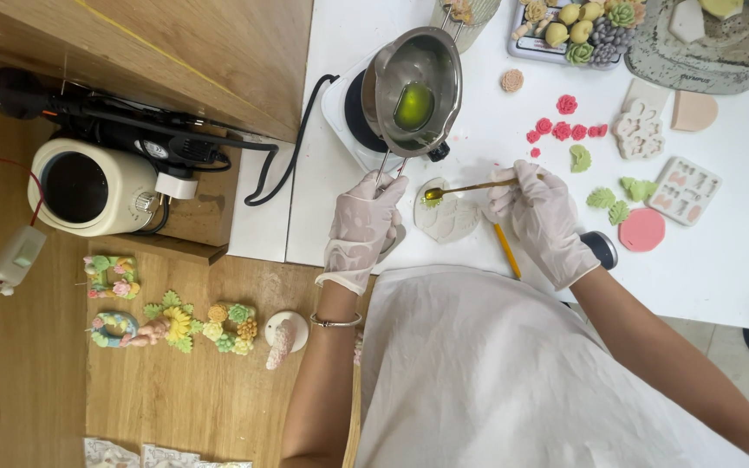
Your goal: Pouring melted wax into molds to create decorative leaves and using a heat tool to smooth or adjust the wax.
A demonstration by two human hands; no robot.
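Observation:
My left hand (361, 221), in a white glove, grips the wire handle of a steel melting pot (413, 87) that holds a pool of green liquid and sits on a small white hot plate (344, 108). My right hand (541, 208), also gloved, holds a gold spoon (465, 188) level, with green liquid in its bowl. The spoon's bowl hovers over the left edge of a white round mould (448, 217) lying on the white table (721, 251) between my hands.
Red and green moulded flowers (565, 130), a pink disc (642, 230), white moulds (685, 189) and a tray of succulent shapes (582, 30) lie at the right. A yellow pencil (506, 251) lies by my right wrist. A cream appliance (88, 186) and flower letters (175, 328) sit at the left.

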